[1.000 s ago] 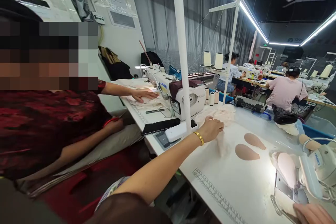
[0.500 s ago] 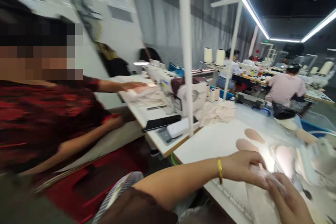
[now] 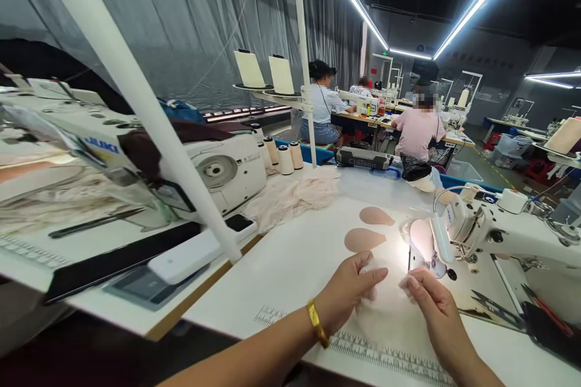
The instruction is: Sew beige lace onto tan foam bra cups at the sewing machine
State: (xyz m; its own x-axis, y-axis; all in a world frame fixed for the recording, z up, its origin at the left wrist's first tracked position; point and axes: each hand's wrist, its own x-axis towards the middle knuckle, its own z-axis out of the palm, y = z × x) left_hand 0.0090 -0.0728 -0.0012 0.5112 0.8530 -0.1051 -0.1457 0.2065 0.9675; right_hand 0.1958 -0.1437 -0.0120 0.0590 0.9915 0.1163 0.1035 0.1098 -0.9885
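A sheer, pale piece of fabric (image 3: 389, 314) is spread between my hands over the white table, in front of the sewing machine (image 3: 467, 224). My left hand (image 3: 351, 290), with a gold bracelet at the wrist, grips its left side, thumb stretched toward the right. Thumb and fingertips of my right hand (image 3: 431, 299) pinch the opposite edge. Just beyond my left hand lie two tan teardrop-shaped pieces (image 3: 364, 240). The machine's lamp shines brightly close to my right hand.
A white pole (image 3: 136, 103) rises at the left table's edge. Black thread snips (image 3: 497, 308) lie at right. Crumpled cream fabric (image 3: 302, 190) and thread cones (image 3: 285, 160) sit behind. A ruler tape (image 3: 385, 357) runs along the front edge. Several people work farther back.
My view has swung right, so the co-worker at left is out of sight. My hands have moved apart, and the bunched fabric is now spread between them.
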